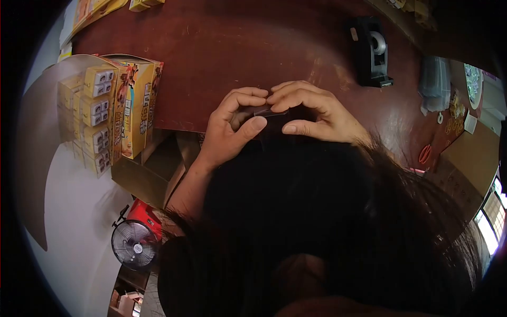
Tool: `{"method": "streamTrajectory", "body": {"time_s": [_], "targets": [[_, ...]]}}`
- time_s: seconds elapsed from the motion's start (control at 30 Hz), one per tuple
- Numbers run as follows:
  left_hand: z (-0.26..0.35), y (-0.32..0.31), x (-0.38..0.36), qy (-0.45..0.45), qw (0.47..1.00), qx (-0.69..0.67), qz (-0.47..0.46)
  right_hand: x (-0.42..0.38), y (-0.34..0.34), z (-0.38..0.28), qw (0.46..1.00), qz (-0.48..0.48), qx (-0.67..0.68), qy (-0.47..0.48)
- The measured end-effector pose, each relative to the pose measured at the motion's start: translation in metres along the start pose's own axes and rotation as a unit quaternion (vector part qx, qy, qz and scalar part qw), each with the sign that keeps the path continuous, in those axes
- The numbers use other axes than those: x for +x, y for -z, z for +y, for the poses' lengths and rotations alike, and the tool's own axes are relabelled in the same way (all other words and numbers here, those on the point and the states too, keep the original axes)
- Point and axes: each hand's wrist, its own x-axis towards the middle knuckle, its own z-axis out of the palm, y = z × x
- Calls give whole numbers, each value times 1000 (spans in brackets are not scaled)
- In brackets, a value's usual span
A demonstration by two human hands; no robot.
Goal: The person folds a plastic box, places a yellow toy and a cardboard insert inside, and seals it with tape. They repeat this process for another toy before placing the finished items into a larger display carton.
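Clock centre at person's hands. Left hand [222, 129] and right hand [325, 113] near together at edge of surface [227, 58], fingers curled, fingertips almost meeting. Small clear piece [272, 112] between them, at fingertips; cannot tell how firmly each hand grips. At two o'clock, black tape dispenser [364, 58]. Three o'clock, clear bags [435, 87]. Nine o'clock, orange box [136, 108].

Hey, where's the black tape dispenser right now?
In the head view, the black tape dispenser is on the table at the upper right, beyond the right hand and left of the clear plastic bags.
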Motion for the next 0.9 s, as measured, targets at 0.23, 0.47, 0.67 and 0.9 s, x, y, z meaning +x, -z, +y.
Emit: {"method": "streamTrajectory", "body": {"time_s": [0.23,0.47,0.67,0.9], "targets": [[13,3,3,78,995,51,39,21,-14,-11,987,26,48,-153],[-6,8,-10,9,999,-37,23,17,-9,-12,994,-53,-89,-37],[-29,27,-4,-88,992,83,18,51,5,-16,986,-90,-133,-35],[-15,46,13,-112,967,81,216,241,26,25,897,106,-418,101]]}}
